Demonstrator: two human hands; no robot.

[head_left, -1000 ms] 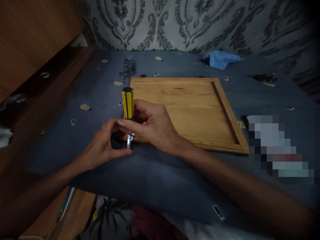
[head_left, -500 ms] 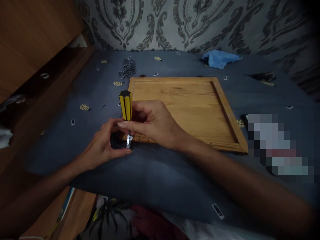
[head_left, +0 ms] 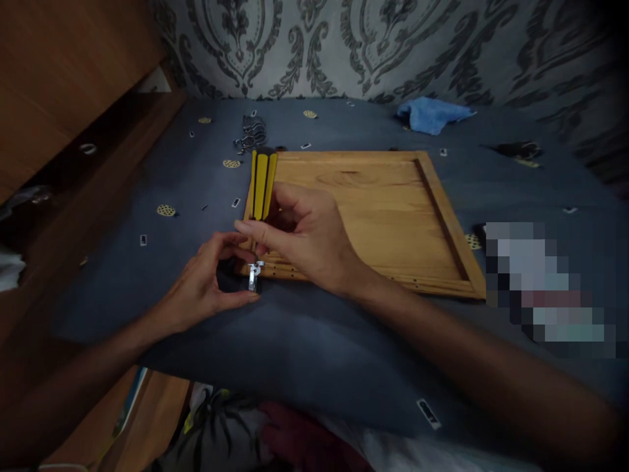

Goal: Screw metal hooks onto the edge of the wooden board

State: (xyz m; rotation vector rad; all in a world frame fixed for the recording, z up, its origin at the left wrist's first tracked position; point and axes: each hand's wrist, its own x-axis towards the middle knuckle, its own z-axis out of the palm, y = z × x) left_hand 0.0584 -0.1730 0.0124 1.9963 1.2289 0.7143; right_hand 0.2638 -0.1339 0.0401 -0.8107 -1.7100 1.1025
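Observation:
A yellow-and-black screwdriver (head_left: 263,187) stands nearly upright in my right hand (head_left: 312,233), its shaft pinched between thumb and fingers below the handle. The shaft points down at a shiny metal hinge (head_left: 253,276) on the near left corner of a framed wooden cabinet door (head_left: 373,226). My left hand (head_left: 201,282) curls around that corner, thumb at the lower end of the hinge and fingers above it, steadying it. The exact contact of the screwdriver tip is too small to make out. Several small dark holes show along the door's near edge.
The door lies on a dark blue patterned sheet (head_left: 304,354). Behind it are several looped metal pieces (head_left: 253,133) and a blue cloth (head_left: 435,116). A black item (head_left: 521,151) and a blurred-out object (head_left: 545,282) lie right. Wooden furniture (head_left: 73,78) stands left.
My right hand has shifted slightly up and right along with the screwdriver, whose handle now sits higher and leans a bit right. My left hand and the hinge stay in place.

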